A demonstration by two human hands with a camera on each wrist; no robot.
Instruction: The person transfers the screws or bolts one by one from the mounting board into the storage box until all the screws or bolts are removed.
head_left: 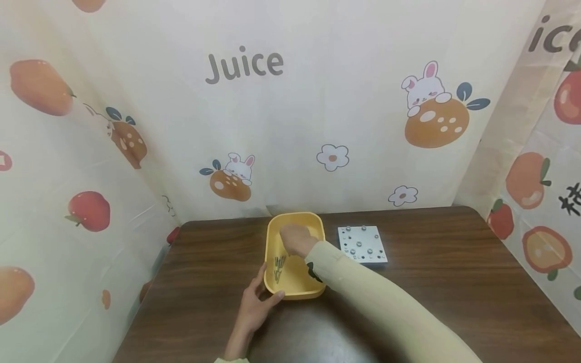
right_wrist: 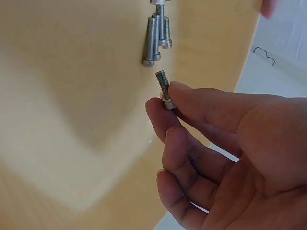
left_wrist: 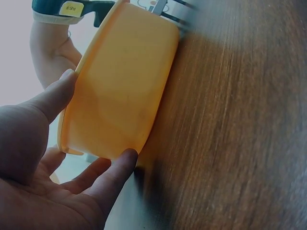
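Note:
Over the yellow plastic tray (head_left: 297, 282), my right hand (head_left: 297, 239) pinches a short socket-head screw (right_wrist: 162, 85) between thumb and index finger. Its head sits at the fingertips and the threaded end points away, in the right wrist view. Several longer socket-head screws (right_wrist: 156, 38) lie together on the tray floor, near the left wall in the head view. My left hand (head_left: 255, 305) grips the tray's near left corner. In the left wrist view its thumb (left_wrist: 57, 93) lies at the rim and the fingers are round the corner.
A pale square plate (head_left: 366, 247) with holes and several screws standing in it lies to the right of the tray on the brown wooden table (head_left: 204, 292). A printed curtain (head_left: 295, 121) hangs right behind the table's far edge and along both sides.

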